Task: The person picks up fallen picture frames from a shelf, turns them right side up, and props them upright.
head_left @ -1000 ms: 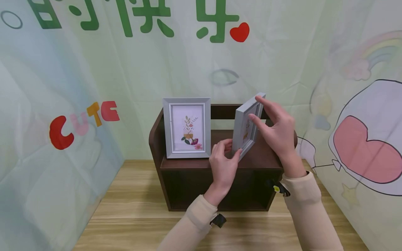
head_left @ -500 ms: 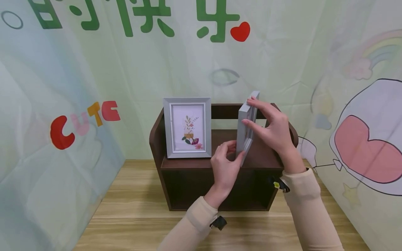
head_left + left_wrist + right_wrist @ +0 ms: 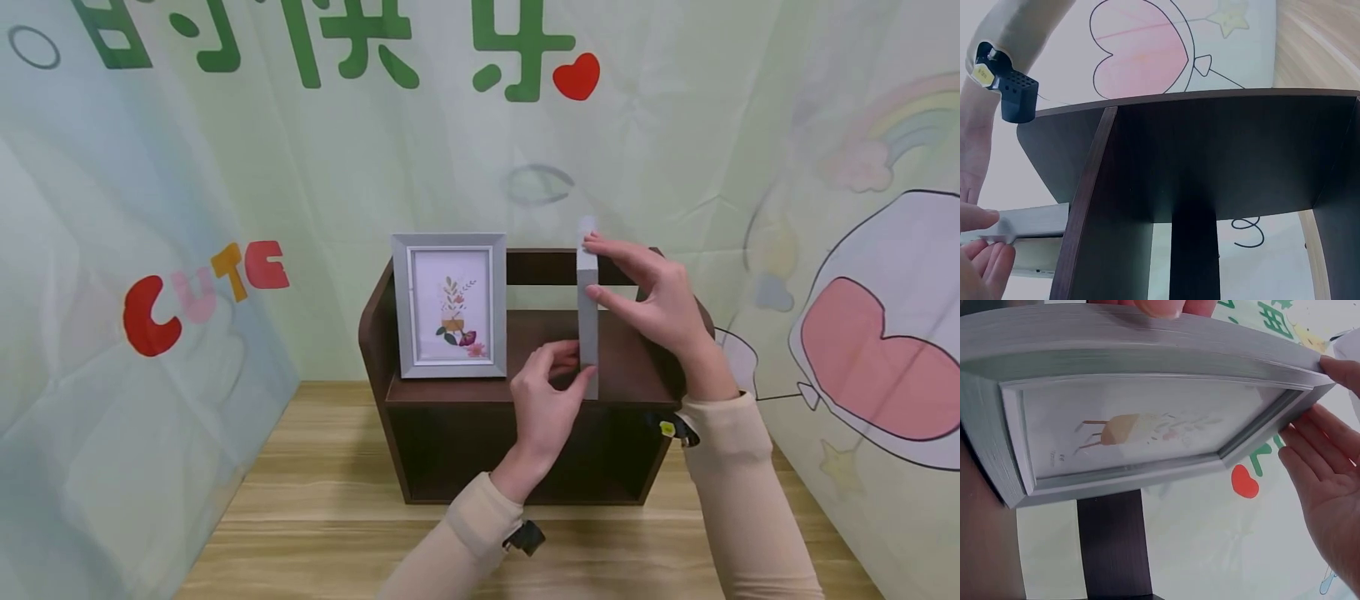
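Observation:
A silver-grey picture frame (image 3: 588, 325) stands nearly edge-on in the head view, its lower end at the front of the brown shelf's upper board (image 3: 536, 389). My left hand (image 3: 546, 400) pinches its near edge low down, thumb on one side and fingers on the other. Higher up, my right hand (image 3: 656, 302) holds the top corner between thumb and fingers. In the right wrist view the frame's face (image 3: 1166, 431) shows a pale print of a tan pot on thin legs with sprigs. To its left, a second grey frame (image 3: 450, 304) with a flower print stands upright.
The brown shelf has raised side panels (image 3: 377, 333), a back rail (image 3: 543, 265) and a dark lower compartment (image 3: 525, 454). It rests on a wood-grain table (image 3: 300, 517). Printed cloth walls (image 3: 337, 167) enclose the back and both sides.
The held frame has turned from angled, with its print showing, to edge-on in the head view. Both hands turned it together, its near edge shifting slightly right. The left frame has stayed put.

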`<state>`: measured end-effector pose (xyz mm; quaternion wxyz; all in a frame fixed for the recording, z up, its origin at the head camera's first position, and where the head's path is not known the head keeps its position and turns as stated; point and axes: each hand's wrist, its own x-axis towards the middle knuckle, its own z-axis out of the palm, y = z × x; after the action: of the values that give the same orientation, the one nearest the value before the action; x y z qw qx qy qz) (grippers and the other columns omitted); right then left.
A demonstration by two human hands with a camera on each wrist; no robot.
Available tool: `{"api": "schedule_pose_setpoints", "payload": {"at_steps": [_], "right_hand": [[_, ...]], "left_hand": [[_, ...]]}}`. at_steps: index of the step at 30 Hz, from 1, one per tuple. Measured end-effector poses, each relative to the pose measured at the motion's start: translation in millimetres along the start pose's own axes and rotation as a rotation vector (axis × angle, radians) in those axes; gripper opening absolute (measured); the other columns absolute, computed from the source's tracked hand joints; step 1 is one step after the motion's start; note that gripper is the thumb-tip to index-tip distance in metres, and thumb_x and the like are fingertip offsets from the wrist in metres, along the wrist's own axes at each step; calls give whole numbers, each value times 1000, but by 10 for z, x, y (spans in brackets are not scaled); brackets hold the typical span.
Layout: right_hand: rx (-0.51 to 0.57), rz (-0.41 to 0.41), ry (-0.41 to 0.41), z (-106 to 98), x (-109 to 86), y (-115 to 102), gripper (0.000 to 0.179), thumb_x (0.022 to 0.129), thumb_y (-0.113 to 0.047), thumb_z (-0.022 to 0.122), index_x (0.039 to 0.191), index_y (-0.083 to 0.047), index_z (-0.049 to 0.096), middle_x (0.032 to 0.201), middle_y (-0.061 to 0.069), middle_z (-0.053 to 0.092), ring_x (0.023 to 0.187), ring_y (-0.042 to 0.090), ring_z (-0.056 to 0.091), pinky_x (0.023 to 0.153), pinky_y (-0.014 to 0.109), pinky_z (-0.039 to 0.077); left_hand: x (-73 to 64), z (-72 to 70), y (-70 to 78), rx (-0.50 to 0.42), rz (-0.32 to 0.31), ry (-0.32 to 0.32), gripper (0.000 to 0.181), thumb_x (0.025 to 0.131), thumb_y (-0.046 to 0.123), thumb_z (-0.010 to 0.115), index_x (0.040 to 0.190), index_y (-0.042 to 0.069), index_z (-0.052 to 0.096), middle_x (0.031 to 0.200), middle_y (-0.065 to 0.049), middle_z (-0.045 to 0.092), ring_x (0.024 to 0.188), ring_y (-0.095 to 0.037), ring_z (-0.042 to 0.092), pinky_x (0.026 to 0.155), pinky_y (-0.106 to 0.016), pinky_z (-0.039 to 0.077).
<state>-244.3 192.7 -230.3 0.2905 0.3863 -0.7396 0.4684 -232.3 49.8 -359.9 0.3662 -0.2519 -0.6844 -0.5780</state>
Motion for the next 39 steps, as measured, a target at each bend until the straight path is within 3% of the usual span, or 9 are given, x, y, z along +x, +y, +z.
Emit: {"api": "schedule_pose_setpoints", "payload": {"at_steps": [9, 16, 23, 32, 39], "right_hand": [[7, 59, -49, -58, 6, -3, 44, 79, 11, 67, 122, 8, 58, 129, 26, 56, 125, 17, 53, 105, 23, 40], [11, 51, -41, -59, 2, 1, 45, 79, 10, 67, 123, 7, 58, 129, 25, 57, 124, 16, 54, 105, 23, 40], [28, 37, -24, -67, -6, 4, 45, 78, 12, 67, 122, 8, 58, 127, 27, 57, 123, 17, 55, 105, 24, 41], [56, 25, -14, -65, -1, 20, 44, 78, 13, 67, 121, 10, 59, 127, 28, 57, 123, 19, 55, 105, 26, 41], [32, 18, -15, -64, -9, 43, 44, 78, 12, 67, 121, 9, 59, 127, 27, 57, 123, 20, 55, 105, 28, 42]], "left_hand": [[-5, 20, 2, 2, 0, -23, 29, 78, 8, 77, 105, 6, 67, 94, -9, 68, 86, -18, 66, 78, -26, 56], [-36, -33, -62, 46, -32, -17, 22, 80, 2, 74, 101, 1, 67, 96, -11, 69, 88, -19, 66, 79, -27, 56], [-114, -36, -116, 117, -71, -57, 18, 80, 3, 72, 98, 2, 69, 91, -8, 69, 84, -17, 66, 76, -24, 56], [-116, -9, -116, 109, -77, -73, 18, 80, 3, 72, 98, 2, 70, 90, -9, 69, 83, -18, 66, 75, -23, 56], [-122, 8, -105, 166, -68, -85, 17, 81, 5, 71, 97, 4, 70, 90, -7, 69, 82, -18, 66, 75, -23, 55]]}}
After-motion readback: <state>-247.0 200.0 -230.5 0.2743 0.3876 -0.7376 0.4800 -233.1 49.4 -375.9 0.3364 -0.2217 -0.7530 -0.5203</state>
